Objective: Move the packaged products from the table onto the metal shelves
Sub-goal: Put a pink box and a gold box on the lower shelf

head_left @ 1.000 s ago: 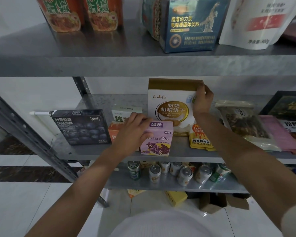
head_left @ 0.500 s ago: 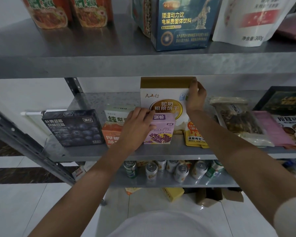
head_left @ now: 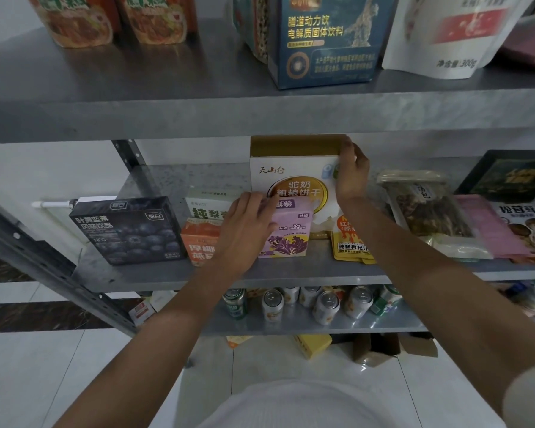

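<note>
The small purple cardboard box [head_left: 291,233] stands near the front edge of the middle grey metal shelf [head_left: 291,271], right under the left hand [head_left: 244,233], whose fingers curl over the box's top left corner and hold it. Just behind it, farther in, a tall white and gold cardboard box [head_left: 294,180] stands upright. The right hand [head_left: 351,176] grips its upper right corner, fingers bent round the edge.

The left hand hides the purple box's left side and much of an orange carton [head_left: 198,242] to the left. The right forearm crosses orange foil pouches [head_left: 348,247]. A blue printed box [head_left: 325,50] on the top metal shelf [head_left: 136,100] is cut off above.
</note>
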Tool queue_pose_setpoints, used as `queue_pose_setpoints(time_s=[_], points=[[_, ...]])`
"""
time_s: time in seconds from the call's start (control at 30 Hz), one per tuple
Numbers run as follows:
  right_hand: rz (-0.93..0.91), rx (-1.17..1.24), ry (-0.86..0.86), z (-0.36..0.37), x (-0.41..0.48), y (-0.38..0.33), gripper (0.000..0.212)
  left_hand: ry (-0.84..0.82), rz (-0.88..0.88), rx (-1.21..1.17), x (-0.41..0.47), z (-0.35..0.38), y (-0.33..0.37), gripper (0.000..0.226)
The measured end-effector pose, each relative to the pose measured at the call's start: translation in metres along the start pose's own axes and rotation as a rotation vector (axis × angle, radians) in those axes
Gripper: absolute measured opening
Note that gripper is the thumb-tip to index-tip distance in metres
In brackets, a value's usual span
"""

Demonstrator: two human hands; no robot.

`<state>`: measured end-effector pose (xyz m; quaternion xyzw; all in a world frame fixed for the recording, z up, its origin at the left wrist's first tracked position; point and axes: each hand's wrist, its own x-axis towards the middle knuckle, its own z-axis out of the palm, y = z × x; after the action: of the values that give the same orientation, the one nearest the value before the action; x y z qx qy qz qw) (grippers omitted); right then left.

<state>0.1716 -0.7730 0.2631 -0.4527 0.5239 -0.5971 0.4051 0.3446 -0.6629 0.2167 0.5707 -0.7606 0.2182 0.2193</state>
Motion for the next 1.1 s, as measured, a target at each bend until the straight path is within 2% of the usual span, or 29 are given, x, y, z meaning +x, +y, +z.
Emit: queue_pose_setpoints(time_s=[0.23,0.4,0.5,0.6,0.73,0.77,0.83,0.87,0.93,1.0,1.07,1.1], points=[[0.046,0.034,-0.05,-0.004,-0.005,-0.005,0.026,0.011,-0.022,0.061,-0.001,0.004,0.005,0.054],[0.075,0.009,-0.16,-0.015,-0.005,-0.009,0.035,-0.026,-0.054,0.048,-0.007,0.004,0.012,0.069],[0.056,-0.047,-0.169,-0.026,-0.006,-0.011,0.036,-0.049,-0.057,0.039,-0.008,0.001,0.019,0.073],[-0.051,-0.333,-0.146,-0.053,-0.008,-0.008,0.05,-0.003,-0.06,-0.016,-0.006,-0.004,0.033,0.071],[-0.183,-1.024,-0.013,-0.126,-0.011,0.009,0.05,0.171,-0.033,-0.086,0.003,-0.016,0.077,0.052],[-0.201,-1.119,0.048,-0.149,-0.017,0.017,0.049,0.188,-0.004,-0.125,0.006,-0.019,0.093,0.049],[-0.139,-1.119,0.168,-0.194,-0.047,0.034,0.047,0.154,0.053,-0.197,0.011,-0.022,0.129,0.042],[-0.066,-1.095,0.226,-0.215,-0.07,0.043,0.048,0.089,0.077,-0.213,0.014,-0.024,0.15,0.04],[0.11,-1.121,0.269,-0.255,-0.113,0.067,0.055,-0.247,0.095,-0.224,0.018,-0.019,0.194,0.043],[0.428,-1.216,0.117,-0.294,-0.152,0.087,0.055,-0.654,0.137,-0.195,0.01,0.0,0.238,0.053],[0.73,-1.24,-0.065,-0.327,-0.184,0.098,0.054,-0.882,0.281,-0.15,-0.008,0.02,0.277,0.059],[0.814,-1.241,-0.114,-0.339,-0.198,0.1,0.055,-0.948,0.356,-0.13,-0.018,0.029,0.293,0.061]])
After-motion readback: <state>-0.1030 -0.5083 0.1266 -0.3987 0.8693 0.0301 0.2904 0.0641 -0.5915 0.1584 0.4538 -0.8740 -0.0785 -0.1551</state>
